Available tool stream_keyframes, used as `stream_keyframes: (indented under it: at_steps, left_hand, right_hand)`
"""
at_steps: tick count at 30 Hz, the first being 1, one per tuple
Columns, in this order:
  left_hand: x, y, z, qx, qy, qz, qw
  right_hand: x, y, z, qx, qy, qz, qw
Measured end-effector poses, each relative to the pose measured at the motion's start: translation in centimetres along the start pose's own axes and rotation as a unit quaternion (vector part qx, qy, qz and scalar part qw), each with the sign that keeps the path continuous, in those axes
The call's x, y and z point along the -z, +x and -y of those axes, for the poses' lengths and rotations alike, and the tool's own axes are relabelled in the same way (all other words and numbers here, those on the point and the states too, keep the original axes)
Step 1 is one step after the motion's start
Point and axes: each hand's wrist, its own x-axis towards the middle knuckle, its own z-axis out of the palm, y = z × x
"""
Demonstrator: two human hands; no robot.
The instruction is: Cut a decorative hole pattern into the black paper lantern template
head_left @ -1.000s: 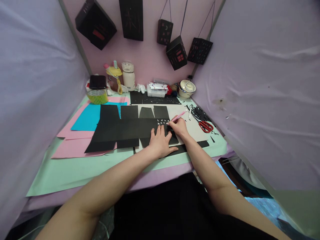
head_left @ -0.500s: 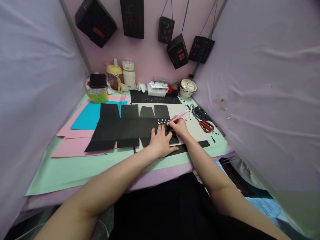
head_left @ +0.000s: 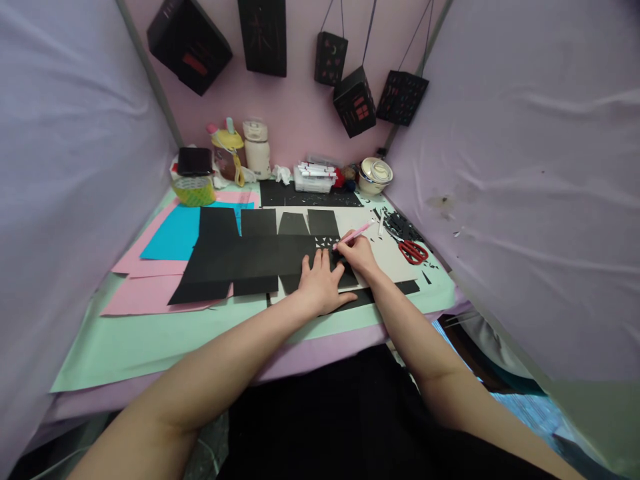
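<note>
The green tabletop (head_left: 165,343) carries my black card (head_left: 250,257), which overlaps a blue sheet (head_left: 167,237) at its left. Near the card's right end, my left hand (head_left: 321,287) lies with fingers spread on it. My right hand (head_left: 357,255) is left of the red scissors (head_left: 413,252), fingers pinched round a slim pink tool (head_left: 359,232), its low end at the card beside small triangular holes (head_left: 326,243).
</note>
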Motion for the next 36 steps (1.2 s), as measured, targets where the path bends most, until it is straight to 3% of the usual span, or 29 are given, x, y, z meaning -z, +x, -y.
stream_keyframes:
  at_steps: [16,24,36]
  left_hand:
    - [-0.08,0.01,0.04,0.006,0.005,0.0,1.0]
    - [0.07,-0.03,0.01,0.005,0.004,0.004,1.0]
    - [0.12,-0.07,-0.03,0.003,-0.002,-0.001,1.0]
  right_hand:
    - [0.12,0.1,0.15,-0.014,-0.052,-0.03,0.998]
    - [0.06,-0.04,-0.21,0.006,0.006,-0.021,1.0]
    - [0.02,-0.1,-0.16,0.006,-0.003,-0.007,1.0]
